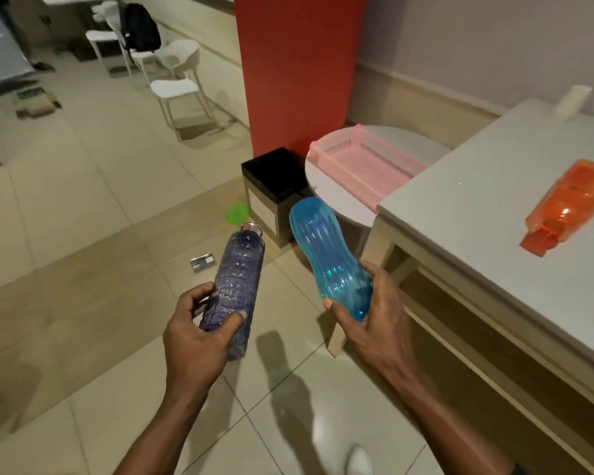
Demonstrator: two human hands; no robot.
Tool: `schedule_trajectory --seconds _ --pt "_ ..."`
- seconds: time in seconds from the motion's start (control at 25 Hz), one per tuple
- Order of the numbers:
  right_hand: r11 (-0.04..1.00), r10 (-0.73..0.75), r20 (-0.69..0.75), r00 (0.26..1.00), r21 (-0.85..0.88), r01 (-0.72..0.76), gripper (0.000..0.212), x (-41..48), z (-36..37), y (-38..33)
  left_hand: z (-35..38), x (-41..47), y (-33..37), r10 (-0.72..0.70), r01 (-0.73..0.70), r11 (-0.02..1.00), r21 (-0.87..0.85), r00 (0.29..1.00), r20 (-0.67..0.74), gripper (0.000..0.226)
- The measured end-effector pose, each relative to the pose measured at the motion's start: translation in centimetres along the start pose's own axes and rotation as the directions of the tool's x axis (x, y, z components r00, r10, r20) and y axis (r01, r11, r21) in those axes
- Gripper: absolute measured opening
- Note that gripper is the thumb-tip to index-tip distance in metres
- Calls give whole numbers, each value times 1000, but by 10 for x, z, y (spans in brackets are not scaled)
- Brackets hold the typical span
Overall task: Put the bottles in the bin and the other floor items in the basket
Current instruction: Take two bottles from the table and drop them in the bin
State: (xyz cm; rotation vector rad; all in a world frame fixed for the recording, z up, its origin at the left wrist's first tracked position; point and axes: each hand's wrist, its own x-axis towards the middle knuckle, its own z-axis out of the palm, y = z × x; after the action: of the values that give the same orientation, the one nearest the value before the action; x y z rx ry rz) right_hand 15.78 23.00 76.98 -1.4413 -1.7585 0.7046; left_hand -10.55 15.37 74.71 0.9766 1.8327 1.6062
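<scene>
Both my hands are full. The left hand (pixel 199 334) has fingers and thumb curled round the near end of the purple bottle (pixel 237 279), its cap pointing away toward the bin. The right hand (pixel 367 323) grips the blue bottle (pixel 323 248) the same way, by its near end, with the long part sticking out ahead. Both bottles are in the air above the floor (pixel 83 207), short of the bin.

Held so far back, either bottle could lever out of my grip if I swing it quickly. The blue one is just beside the worktop's (pixel 477 207) near-left corner and could knock it on the way forward.

On the floor ahead lie a small card (pixel 202 261) and, further on, a green thing (pixel 237 211) just beside the bin; I could tread on either while walking up.

The bin (pixel 271 180) stands against the red pillar (pixel 295 63), with the round worktop (pixel 333 197) close on its right, so open room is only on its left and front. I cannot tell whether its black top is a lid or an opening; a lid would be a problem, since neither hand is free.

The pink basket (pixel 367 162) sits on the round worktop, reaching toward its left edge. An orange bottle (pixel 570 204) lies on the worktop.
</scene>
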Motion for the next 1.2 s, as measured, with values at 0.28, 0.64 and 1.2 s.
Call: schedule_trajectory --seconds 0.28,0.64,1.2 --pt "993 56 168 984 -110 -38 82 47 74 9 -10 53 -41 -80 80 991 104 997 -8 73" --pt "994 109 318 942 -58 -95 77 193 185 35 14 188 -80 -145 145 885 443 989 -36 63" --pt "958 240 415 877 -249 -144 78 399 321 42 58 430 -135 -270 220 825 520 963 21 64"
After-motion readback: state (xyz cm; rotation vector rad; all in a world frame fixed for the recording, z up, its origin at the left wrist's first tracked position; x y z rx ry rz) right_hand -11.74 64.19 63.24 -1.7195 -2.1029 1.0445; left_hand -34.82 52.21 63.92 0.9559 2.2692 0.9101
